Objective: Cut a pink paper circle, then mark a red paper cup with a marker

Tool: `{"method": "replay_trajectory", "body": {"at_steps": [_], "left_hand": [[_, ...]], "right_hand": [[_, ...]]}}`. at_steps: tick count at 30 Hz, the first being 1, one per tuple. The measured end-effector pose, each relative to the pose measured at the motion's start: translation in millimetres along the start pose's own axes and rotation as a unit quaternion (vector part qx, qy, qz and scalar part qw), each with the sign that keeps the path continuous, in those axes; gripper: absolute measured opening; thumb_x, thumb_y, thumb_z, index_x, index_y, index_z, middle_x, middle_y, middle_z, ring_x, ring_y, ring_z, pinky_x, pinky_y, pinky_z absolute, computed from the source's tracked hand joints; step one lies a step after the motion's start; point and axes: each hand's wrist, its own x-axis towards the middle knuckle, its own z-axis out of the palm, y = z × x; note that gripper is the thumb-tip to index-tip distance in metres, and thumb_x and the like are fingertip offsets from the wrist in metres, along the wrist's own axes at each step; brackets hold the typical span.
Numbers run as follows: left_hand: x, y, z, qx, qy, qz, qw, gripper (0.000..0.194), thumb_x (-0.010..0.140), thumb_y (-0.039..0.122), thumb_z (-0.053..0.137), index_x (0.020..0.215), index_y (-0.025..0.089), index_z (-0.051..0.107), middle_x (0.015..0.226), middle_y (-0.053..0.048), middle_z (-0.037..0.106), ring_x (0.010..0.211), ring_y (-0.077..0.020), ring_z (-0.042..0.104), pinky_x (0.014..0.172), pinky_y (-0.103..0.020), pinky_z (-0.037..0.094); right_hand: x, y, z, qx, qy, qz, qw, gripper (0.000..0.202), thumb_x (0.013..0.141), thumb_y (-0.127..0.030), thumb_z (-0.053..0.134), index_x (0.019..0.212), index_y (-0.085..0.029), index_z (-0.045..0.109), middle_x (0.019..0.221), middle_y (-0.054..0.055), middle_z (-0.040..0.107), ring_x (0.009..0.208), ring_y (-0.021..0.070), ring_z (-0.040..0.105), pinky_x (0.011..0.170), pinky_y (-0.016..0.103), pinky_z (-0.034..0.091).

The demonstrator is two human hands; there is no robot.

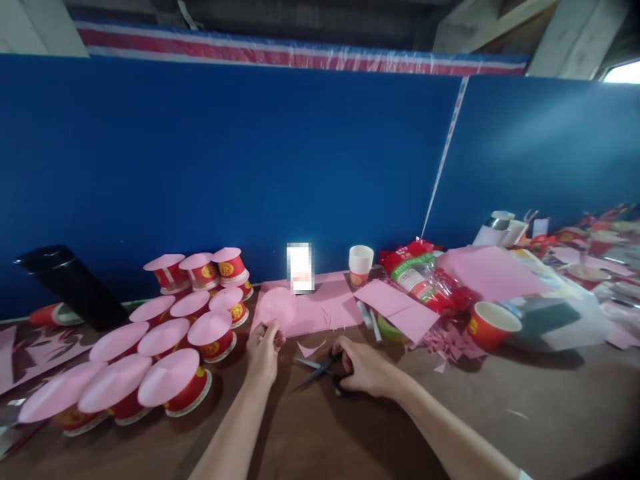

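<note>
In my left hand [265,350] is a round pink paper disc [278,305], pinched at its lower edge and held up over pink paper sheets [333,303]. The fingers of my right hand [363,367] are in the handles of black-handled scissors [320,368]. Their blades are spread and point left, toward my left hand, apart from the disc. A curved pink paper scrap [311,348] lies just beyond the blades on the brown table [310,440].
Rows of red cups topped with pink paper cones [170,377] stand left, near a black cylinder [70,287]. Behind the sheets is a blurred-out bright rectangle [300,268]. Rightward are a cup stack [361,260], red-green package [413,270], pink scraps [457,343] and a tilted red cup [493,327].
</note>
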Motion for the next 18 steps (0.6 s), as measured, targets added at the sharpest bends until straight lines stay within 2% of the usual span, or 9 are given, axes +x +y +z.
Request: {"method": "replay_trajectory", "body": {"at_steps": [2,5,10,14,18], "left_hand": [[2.1,0.0,-1.9,0.000,-0.002,-0.007,1.000,0.028,0.051,0.027,0.074,0.063,0.014,0.052,0.054,0.007,0.050,0.048,-0.0044,0.050,0.046,-0.014,0.040],[3.9,0.1,-3.9,0.005,-0.018,-0.020,1.000,0.028,0.052,0.028,0.073,0.066,0.015,0.053,0.054,0.007,0.052,0.050,-0.0050,0.051,0.048,-0.015,0.042],[3.1,-0.3,-3.1,0.024,-0.046,-0.022,0.998,0.029,0.051,0.028,0.074,0.067,0.015,0.054,0.056,0.006,0.053,0.051,-0.0060,0.051,0.049,-0.016,0.042],[1.2,-1.8,-3.0,0.035,-0.052,-0.013,0.998,0.031,0.051,0.029,0.074,0.070,0.014,0.054,0.059,0.005,0.053,0.051,-0.0061,0.051,0.049,-0.017,0.043],[1.0,-3.6,-5.0,0.050,-0.065,-0.011,0.997,0.032,0.053,0.030,0.073,0.074,0.014,0.056,0.062,0.004,0.054,0.052,-0.0060,0.051,0.051,-0.017,0.043]], "right_hand": [[0.1,-0.9,0.5,-0.006,-0.006,0.014,1.000,0.038,0.057,-0.020,0.069,0.092,-0.019,0.057,0.068,-0.006,0.057,0.058,0.0086,0.048,0.047,0.017,0.023],[2.0,1.2,0.0,-0.018,-0.031,0.000,0.999,0.021,0.059,-0.020,0.068,0.079,-0.018,0.060,0.068,-0.005,0.059,0.058,0.0087,0.049,0.047,0.017,0.024],[4.4,5.2,-2.4,0.000,-0.078,-0.024,0.997,0.031,0.056,-0.020,0.072,0.086,-0.020,0.063,0.071,-0.005,0.060,0.060,0.0092,0.051,0.047,0.016,0.027],[5.1,-0.5,-1.6,-0.035,-0.026,0.003,0.999,0.034,0.050,-0.027,0.076,0.078,-0.018,0.061,0.068,-0.005,0.059,0.058,0.0093,0.049,0.046,0.017,0.024],[8.0,-7.4,1.4,-0.059,-0.014,0.011,0.998,0.020,0.055,-0.026,0.072,0.068,-0.016,0.060,0.063,-0.004,0.058,0.056,0.0088,0.048,0.047,0.017,0.023]]}}
